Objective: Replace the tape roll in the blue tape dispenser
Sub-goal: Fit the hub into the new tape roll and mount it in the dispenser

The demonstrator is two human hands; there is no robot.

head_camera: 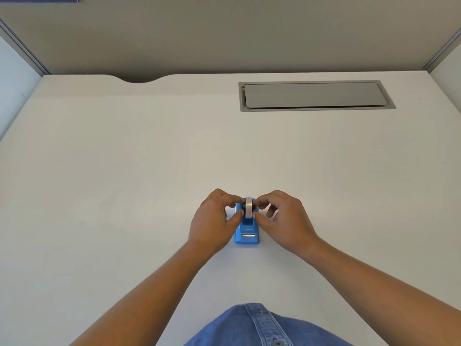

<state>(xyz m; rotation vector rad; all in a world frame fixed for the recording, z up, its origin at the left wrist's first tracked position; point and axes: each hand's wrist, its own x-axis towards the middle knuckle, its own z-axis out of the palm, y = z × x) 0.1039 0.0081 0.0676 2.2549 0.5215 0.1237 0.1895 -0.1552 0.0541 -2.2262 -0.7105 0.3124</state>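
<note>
Two hands (215, 218) (284, 221) pinch tape roll (248, 208) | dispenser (247, 233) beneath | desk hatch (315, 95) far

Left hand (216, 221), right hand (284, 221) pinching inward

Plain white desk (124, 171), matte top, nothing fancy. The far edge has a shallow curved notch cut into it up around 11 o'clock. At about 1 o'clock there's a long grey cable-tray lid (314, 95) set flush into the surface, closed, with a slightly darker frame around it. The only thing actually sitting on the desk is the blue tape dispenser (247, 233), down toward 6 o'clock from the middle, cutter end pointing at the near edge, well apart from the grey lid. The rest of the top is bare white, running out to grey partition panels at the back and sides.
</note>
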